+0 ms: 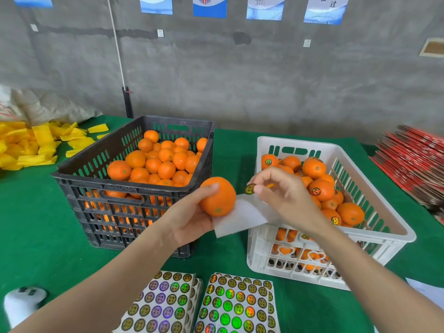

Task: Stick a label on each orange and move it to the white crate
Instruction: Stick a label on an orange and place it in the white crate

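Gold-and-black label (249, 189) sits pinched in the right hand (286, 195) fingers — just beside the orange (219, 198) that the left hand (189, 221) fingers grip.

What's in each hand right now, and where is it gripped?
Left hand grips an orange round its side, a white backing sheet beneath it. Right hand pinches a round label by its edge.

You have a plain bright-orange orange (217, 197) with a small green stem spot, a round black-and-gold label (249, 189), a black crate (79, 181), a white crate (394, 243), a green tablecloth (36, 224), yellow netting (36, 140), and white sticker sheets (236, 306) patterned with rows of shimmering gold, green and purple circles.
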### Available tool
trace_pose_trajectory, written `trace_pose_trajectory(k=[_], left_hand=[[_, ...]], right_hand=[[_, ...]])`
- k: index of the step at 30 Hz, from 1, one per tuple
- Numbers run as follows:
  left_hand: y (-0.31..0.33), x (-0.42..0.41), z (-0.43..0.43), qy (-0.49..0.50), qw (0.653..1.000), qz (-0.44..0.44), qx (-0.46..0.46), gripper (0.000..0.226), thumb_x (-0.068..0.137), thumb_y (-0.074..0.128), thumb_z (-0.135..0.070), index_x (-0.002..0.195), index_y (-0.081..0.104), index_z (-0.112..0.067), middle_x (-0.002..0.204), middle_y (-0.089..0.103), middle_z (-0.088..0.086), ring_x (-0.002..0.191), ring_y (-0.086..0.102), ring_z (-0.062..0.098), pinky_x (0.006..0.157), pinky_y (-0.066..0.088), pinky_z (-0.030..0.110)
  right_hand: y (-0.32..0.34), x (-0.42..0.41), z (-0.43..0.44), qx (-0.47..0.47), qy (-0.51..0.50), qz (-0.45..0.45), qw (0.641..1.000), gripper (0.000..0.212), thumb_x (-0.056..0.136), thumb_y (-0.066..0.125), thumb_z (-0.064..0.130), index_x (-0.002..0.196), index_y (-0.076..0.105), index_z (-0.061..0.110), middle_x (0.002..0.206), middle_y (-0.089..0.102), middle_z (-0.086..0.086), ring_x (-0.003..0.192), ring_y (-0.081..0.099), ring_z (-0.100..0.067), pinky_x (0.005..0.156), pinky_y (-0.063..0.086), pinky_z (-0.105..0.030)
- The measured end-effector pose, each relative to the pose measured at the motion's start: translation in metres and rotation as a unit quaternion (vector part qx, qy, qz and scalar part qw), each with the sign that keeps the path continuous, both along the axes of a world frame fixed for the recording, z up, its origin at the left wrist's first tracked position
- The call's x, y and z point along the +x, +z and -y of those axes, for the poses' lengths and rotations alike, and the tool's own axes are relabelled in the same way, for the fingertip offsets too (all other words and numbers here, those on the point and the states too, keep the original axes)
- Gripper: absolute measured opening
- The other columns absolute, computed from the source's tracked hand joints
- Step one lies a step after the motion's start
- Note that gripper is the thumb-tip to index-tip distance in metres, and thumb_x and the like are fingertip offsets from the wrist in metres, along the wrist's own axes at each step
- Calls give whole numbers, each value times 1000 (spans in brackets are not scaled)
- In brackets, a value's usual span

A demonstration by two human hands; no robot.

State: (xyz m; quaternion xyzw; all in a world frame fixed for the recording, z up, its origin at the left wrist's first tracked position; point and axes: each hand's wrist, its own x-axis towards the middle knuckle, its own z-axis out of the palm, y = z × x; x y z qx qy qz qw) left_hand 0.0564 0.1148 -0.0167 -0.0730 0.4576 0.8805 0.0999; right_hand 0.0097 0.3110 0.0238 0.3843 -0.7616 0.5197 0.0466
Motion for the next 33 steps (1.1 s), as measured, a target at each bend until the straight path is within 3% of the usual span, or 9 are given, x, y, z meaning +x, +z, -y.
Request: trace_pose_trajectory(k=[4,7,11,15,18,23,27,30,33], left_hand=[[0,6,2,-85,992,-47,-77,83,29,98,-36,101,72,-4,107,72,14,93,71,23,72,59,32],[0,8,-4,-108,989,-59,-79,75,32,96,-47,94,78,-10,105,73,13,93,71,21,73,58,30],[3,5,-13,-84,990,-12,-109,62,62,63,-66,103,71,-20,102,74,9,90,72,21,70,59,31],[6,2,-16,-117,985,6,-127,70,65,43,-76,116,63,-31,107,73,3,96,71,22,70,59,34],[11,3,-10,-143,986,1,-84,87,68,30,-79,117,64,-16,115,70,8,105,68,22,77,58,33],[8,6,-15,-110,987,-80,-80,95,56,86,-54,130,55,-2,132,58,18,124,55,31,99,49,41],[5,2,-19,-86,988,-75,-105,90,38,90,-58,113,68,-13,122,66,15,112,64,28,91,55,37],[5,-4,-17,-90,983,-34,-157,104,24,87,-67,111,66,-14,110,71,14,97,70,27,77,59,35],[4,-8,-20,-104,979,-15,-175,82,55,66,-80,110,66,-19,103,73,12,93,71,25,77,58,35]], right_hand=[[31,-1,-9,154,100,5,983,25,91,56,1,81,55,24,106,60,-4,98,56,-19,81,47,-46],[39,3,-5,223,133,-30,965,27,92,55,5,82,51,30,115,54,-2,105,51,-10,84,48,-36],[40,4,1,254,139,-49,956,23,88,64,15,85,48,31,122,49,6,110,49,-4,89,48,-32],[29,7,7,239,152,-3,959,40,74,79,18,92,44,27,119,56,8,108,55,-9,82,51,-37],[17,6,10,151,109,75,980,46,69,82,17,91,43,26,111,60,2,105,59,-15,78,54,-40],[4,0,13,27,14,200,979,48,72,80,10,99,42,22,106,60,-7,89,61,-17,75,54,-39],[17,-8,3,28,51,240,969,25,85,64,4,96,47,18,100,60,-6,87,60,-21,81,53,-39],[35,-12,-6,90,62,144,984,17,93,53,6,84,54,21,106,61,4,99,59,-13,86,48,-25],[45,-9,-4,214,98,57,970,22,93,54,9,80,54,26,115,59,5,108,55,-5,87,43,-13]])
